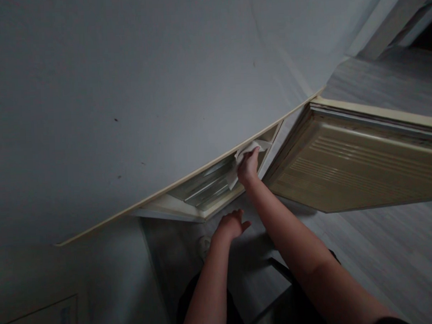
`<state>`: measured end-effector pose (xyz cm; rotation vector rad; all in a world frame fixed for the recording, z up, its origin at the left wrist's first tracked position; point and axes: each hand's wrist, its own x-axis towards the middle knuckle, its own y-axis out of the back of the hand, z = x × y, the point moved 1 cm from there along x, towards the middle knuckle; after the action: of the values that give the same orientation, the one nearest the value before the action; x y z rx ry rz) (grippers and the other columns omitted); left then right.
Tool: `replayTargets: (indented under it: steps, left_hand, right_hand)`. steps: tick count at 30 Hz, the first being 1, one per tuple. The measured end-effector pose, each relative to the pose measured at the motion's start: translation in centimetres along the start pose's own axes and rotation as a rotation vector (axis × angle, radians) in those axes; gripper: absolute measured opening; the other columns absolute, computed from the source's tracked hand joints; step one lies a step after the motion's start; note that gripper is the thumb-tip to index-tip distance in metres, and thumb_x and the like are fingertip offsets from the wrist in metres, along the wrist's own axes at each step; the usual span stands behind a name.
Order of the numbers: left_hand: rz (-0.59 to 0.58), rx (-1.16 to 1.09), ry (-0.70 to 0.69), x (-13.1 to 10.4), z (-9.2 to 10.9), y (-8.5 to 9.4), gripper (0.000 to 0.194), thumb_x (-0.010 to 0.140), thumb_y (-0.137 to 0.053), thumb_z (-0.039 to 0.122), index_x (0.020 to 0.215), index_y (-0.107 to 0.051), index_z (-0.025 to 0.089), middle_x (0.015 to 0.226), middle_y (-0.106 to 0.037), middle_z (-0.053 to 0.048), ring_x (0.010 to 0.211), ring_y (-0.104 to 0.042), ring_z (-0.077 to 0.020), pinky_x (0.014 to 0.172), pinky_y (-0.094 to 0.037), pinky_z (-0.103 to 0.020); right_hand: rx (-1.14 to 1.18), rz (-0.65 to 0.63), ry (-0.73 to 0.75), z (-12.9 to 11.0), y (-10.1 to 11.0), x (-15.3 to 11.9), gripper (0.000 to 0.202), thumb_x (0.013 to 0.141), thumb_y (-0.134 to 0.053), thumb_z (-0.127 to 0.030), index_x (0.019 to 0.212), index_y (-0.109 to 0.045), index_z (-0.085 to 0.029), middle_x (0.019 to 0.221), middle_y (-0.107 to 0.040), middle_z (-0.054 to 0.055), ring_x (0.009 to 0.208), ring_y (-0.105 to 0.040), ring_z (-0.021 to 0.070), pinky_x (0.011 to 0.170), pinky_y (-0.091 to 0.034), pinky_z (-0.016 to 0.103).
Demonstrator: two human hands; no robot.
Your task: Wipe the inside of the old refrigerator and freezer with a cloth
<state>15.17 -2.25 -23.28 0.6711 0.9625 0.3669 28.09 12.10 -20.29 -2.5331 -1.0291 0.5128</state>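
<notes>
My right hand point(249, 166) reaches into the opening of a fridge-like cabinet, its fingers closed on a crumpled white cloth point(232, 177). Part of the cloth hangs down from the hand and another fold lies above the fingers. Glassy shelves or drawer fronts point(210, 183) show inside, to the left of the cloth. My left hand point(231, 225) hovers just outside the cabinet's front rim point(223, 205), holding nothing, thumb apart from the slightly bent fingers.
The cabinet door point(359, 160) stands swung out to the right, its ribbed inner panel and stained seal showing. A broad pale surface point(162, 88) with a cream edge fills the upper left. Below is grey wood-look floor point(394, 240). A printed box point(37, 322) sits lower left.
</notes>
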Motion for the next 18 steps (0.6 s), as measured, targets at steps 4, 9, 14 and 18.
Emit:
replayTargets:
  steps: [4, 9, 14, 18]
  left_hand:
    - [0.008, -0.008, 0.01, -0.3, 0.4, 0.4, 0.059, 0.093, -0.047, 0.051, 0.141, -0.046, 0.017, 0.143, -0.057, -0.016, 0.128, -0.057, -0.0306, 0.104, -0.046, -0.039]
    - [0.014, -0.01, 0.006, -0.5, 0.9, 0.8, 0.06, 0.091, -0.05, 0.049, 0.14, -0.048, 0.015, 0.141, -0.058, -0.017, 0.127, -0.058, -0.0306, 0.103, -0.046, -0.038]
    - [0.019, 0.009, -0.01, -0.4, 1.1, 0.7, 0.061, 0.092, -0.048, 0.05, 0.141, -0.047, 0.014, 0.14, -0.058, -0.017, 0.127, -0.058, -0.0313, 0.104, -0.047, -0.039]
    - [0.02, 0.027, -0.012, -0.4, 1.0, 0.3, 0.059, 0.093, -0.047, 0.051, 0.14, -0.047, 0.015, 0.138, -0.06, -0.017, 0.124, -0.059, -0.0322, 0.103, -0.047, -0.041]
  right_hand:
    - [0.135, 0.123, -0.111, -1.1, 1.5, 2.1, 0.046, 0.1, -0.029, -0.045, 0.113, -0.061, -0.014, 0.092, -0.07, 0.003, 0.089, -0.068, 0.0133, 0.091, -0.054, 0.03]
    - [0.046, 0.057, -0.032, -0.9, 3.3, 3.1, 0.044, 0.092, -0.053, -0.035, 0.131, -0.054, -0.014, 0.121, -0.065, 0.007, 0.104, -0.065, 0.0127, 0.103, -0.046, 0.031]
    - [-0.059, 0.072, 0.009, 0.3, 2.9, 3.8, 0.056, 0.095, -0.051, -0.04, 0.145, -0.042, -0.016, 0.14, -0.055, 0.01, 0.128, -0.052, 0.0132, 0.118, -0.031, 0.035]
    - [-0.102, 0.126, -0.002, -0.1, 1.2, 4.7, 0.064, 0.1, -0.034, -0.049, 0.152, -0.028, -0.012, 0.147, -0.047, 0.016, 0.137, -0.045, 0.0176, 0.119, -0.029, 0.041]
